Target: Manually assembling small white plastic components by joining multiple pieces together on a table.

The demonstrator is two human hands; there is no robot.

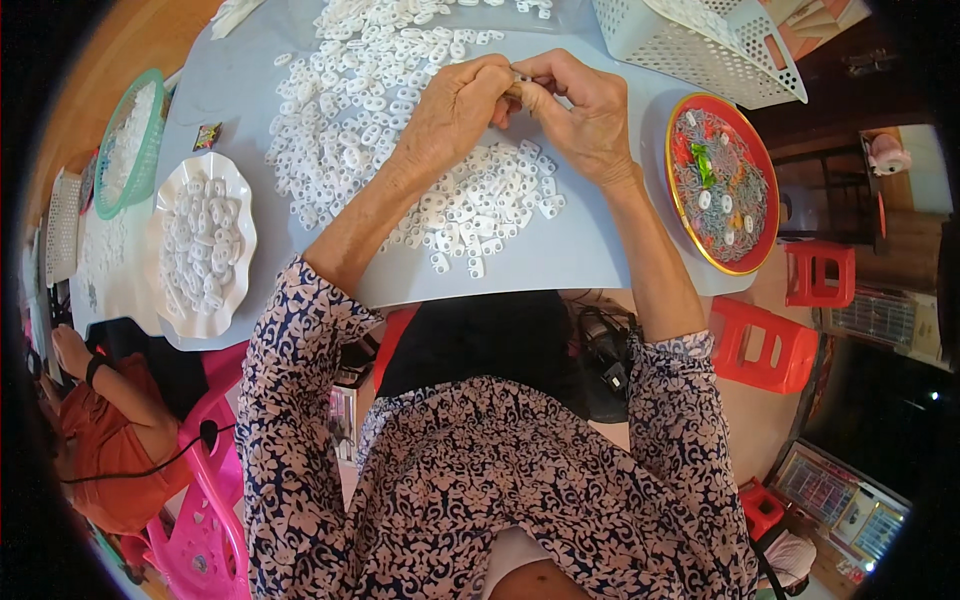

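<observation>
My left hand (462,105) and my right hand (580,108) meet above the far middle of the table, fingertips pinched together. Whatever sits between them is too small and too covered by fingers to make out. Beneath and around them spreads a heap of small white plastic pieces (340,140) with holes. To the right stands a red round tray with a gold rim (676,190), holding thin grey metal-looking bits (745,200) and a few white pieces. On the left, a white scalloped dish (245,215) holds more white pieces (200,245).
A grey perforated basket (700,50) stands at the far right edge of the light blue table (540,270). Farther left is a green basket (150,85) of white bits. A person in orange (120,450) sits by a pink chair (205,500). Red stools (765,345) stand at right.
</observation>
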